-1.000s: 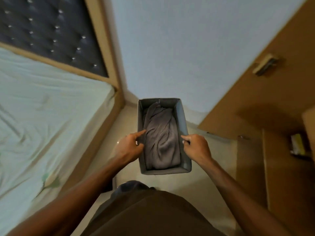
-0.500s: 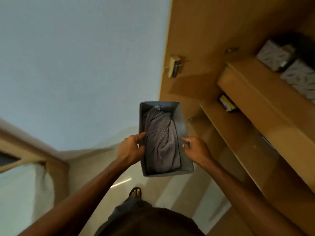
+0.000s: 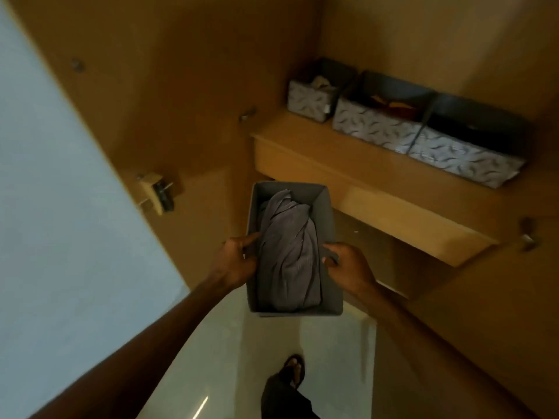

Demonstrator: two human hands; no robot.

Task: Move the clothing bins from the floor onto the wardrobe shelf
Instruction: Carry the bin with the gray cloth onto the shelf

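Head-camera view, looking down: a person carried a grey fabric bin [image 3: 295, 309] in front of an open wardrobe, both arms stretched forward and slightly bent. The left hand [image 3: 234, 263] gripped the bin's left wall, thumb hooked over the rim, and the right hand [image 3: 348, 267] clasped the right wall the same way, thumb inside. The bin hung in the air between the hands, above the pale floor [image 3: 329, 343] and below and to the near left of the wardrobe shelf [image 3: 308, 137].

Inside the bin lay a rolled grey garment [image 3: 287, 255], filling most of its length. The load looked light, and the cloth walls appeared soft enough to bow under a pinch, so a two-handed hold midway along the long sides seemed the steadiest way to keep it level.

Three patterned bins [image 3: 375, 125] stood in a row on the shelf, touching side by side towards the far right. Bare shelf showed to the left of the row, a likely spot for this one. One sandalled foot [image 3: 293, 370] showed on the floor below.
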